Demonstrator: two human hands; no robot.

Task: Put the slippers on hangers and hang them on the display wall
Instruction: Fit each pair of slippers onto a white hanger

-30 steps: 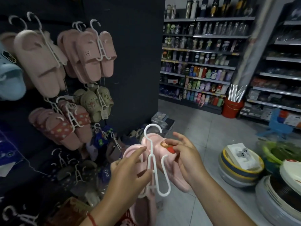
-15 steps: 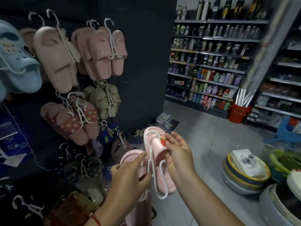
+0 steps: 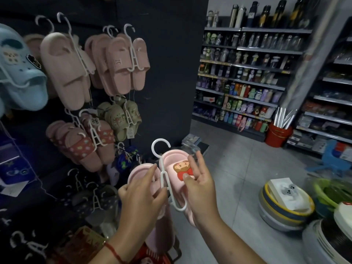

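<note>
At about six o'clock both hands work a pair of pink slippers onto a white hanger (image 3: pixel 165 180) — the right hand (image 3: pixel 200 184) grips the right slipper (image 3: pixel 176 169), thumb on its cartoon strap, while the left hand (image 3: pixel 142 197) grips the left slipper (image 3: pixel 141 171) beside the hanger's stem. The display wall (image 3: pixel 167 73) stands at ten o'clock, hung with other slippers (image 3: pixel 118 63)

Both forearms reach forward, left hand (image 3: pixel 142 197) and right hand (image 3: pixel 200 184) each in a curled grip.
</note>
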